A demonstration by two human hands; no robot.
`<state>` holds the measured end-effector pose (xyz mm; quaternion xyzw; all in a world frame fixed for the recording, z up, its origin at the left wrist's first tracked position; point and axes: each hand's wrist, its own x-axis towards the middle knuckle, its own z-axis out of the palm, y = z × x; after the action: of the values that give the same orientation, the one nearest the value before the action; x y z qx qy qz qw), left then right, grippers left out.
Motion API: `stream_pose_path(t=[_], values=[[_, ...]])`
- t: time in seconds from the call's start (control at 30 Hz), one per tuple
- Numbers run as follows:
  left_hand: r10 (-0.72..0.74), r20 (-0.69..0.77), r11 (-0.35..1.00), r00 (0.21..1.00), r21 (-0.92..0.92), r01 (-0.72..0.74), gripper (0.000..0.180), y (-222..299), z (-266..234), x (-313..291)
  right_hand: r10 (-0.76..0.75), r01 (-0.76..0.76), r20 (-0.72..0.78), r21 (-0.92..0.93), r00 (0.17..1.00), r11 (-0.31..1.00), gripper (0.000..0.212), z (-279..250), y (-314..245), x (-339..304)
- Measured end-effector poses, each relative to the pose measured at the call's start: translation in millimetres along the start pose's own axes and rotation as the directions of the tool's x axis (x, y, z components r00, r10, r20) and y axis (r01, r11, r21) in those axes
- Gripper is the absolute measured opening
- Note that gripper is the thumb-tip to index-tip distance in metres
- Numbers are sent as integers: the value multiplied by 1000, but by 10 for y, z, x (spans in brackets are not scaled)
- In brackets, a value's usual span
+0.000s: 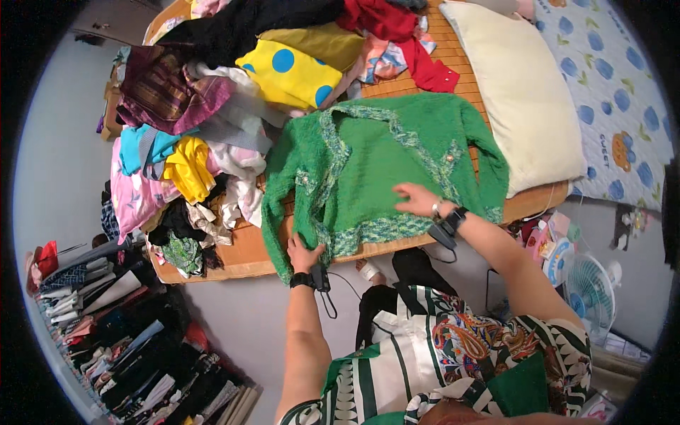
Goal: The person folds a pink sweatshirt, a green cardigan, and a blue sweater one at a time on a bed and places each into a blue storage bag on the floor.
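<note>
A green knitted cardigan (375,166) lies spread open on the mat-covered bed, its neckline toward the far side. Blue-and-white flecked trim runs along its front edges and hem. My left hand (304,253) rests on the lower part of its left side, by the sleeve, thumb and fingers apart. Over the inside of the back, near the hem, my right hand (419,200) is stretched out flat with nothing in it. Whether the right fingertips touch the knit I cannot tell. Both wrists wear black straps with small devices.
Heaped clothes (184,149) cover the bed's left and far side, with a yellow blue-dotted cloth (294,71) among them. A cream pillow (520,99) lies at right beside a patterned quilt (613,92). A fan (591,287) stands lower right; clothes stacks (134,340) fill the lower left.
</note>
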<state>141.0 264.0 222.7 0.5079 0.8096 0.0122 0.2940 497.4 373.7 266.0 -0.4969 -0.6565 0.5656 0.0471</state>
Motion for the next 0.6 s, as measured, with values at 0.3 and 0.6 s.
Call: stream_pose_path(t=[0.3,0.6], values=[[68,-6,982,998,177,-66,101,468,-61,-253,153,-185,-379,-50,913,981,73,134,-440,1704],[-18,110,968,994,250,-11,49,163,-109,-403,25,58,-188,423,982,904,33,-257,-264,1696]])
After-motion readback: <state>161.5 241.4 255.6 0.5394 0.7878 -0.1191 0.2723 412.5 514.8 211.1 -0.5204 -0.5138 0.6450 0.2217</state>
